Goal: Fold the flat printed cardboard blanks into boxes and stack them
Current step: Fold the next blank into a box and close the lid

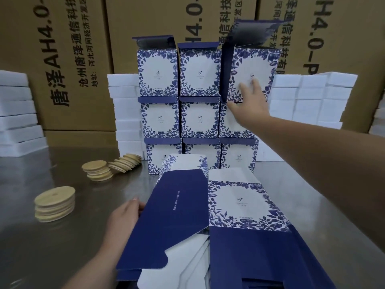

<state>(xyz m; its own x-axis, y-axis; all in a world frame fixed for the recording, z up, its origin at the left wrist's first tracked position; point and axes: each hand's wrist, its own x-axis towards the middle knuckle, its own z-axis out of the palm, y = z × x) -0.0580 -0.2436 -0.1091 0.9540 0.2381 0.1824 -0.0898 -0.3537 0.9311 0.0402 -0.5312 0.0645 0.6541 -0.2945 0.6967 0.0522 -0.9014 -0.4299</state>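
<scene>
Folded blue-and-white floral boxes stand in a stack (200,113) three wide and three high at the back of the steel table. My right hand (249,103) reaches up with straight fingers against the front of the top right box (260,65), whose dark blue lid flap stands up, blurred. A pile of flat blanks (245,207) lies in front of me. My left hand (125,215) holds the left edge of the top blank's dark blue panel (170,222), which is lifted off the pile.
Round wooden lids lie in stacks on the left (55,203) and further back (100,170). White foam trays are piled left (16,113), behind the boxes (125,113) and right (308,97). Large brown printed cartons (68,59) form the back wall.
</scene>
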